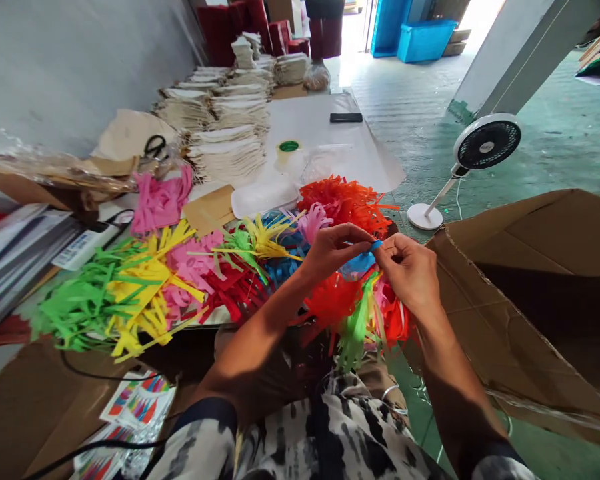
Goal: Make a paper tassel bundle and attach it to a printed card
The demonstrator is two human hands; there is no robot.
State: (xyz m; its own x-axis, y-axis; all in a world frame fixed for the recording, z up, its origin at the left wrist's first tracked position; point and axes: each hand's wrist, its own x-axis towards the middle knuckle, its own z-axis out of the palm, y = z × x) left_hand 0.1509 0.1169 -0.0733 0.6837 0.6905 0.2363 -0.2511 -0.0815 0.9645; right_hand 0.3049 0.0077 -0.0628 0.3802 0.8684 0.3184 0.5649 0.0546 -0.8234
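Note:
My left hand (341, 241) and my right hand (409, 268) meet over the front edge of the table, both with fingers pinched. Between their fingertips is the twisted top of a blue paper tassel (357, 265), its strips partly hidden behind the hands. Below them hang a green and yellow tassel (357, 327) and red tassels (333, 297), close to my lap. Just beyond the hands lies a heap of orange-red fringed paper (343, 203). Further left on the table are piles of yellow (147, 287), green (87, 297) and pink (163, 200) fringe.
Stacks of off-white bundles (227, 147) stand at the back of the table (300, 127). Tape (289, 147), a black object (346, 117) and scissors (155, 145) lie there. Right are a large open carton (510, 313) and a white fan (486, 143). Another person (325, 27) stands behind.

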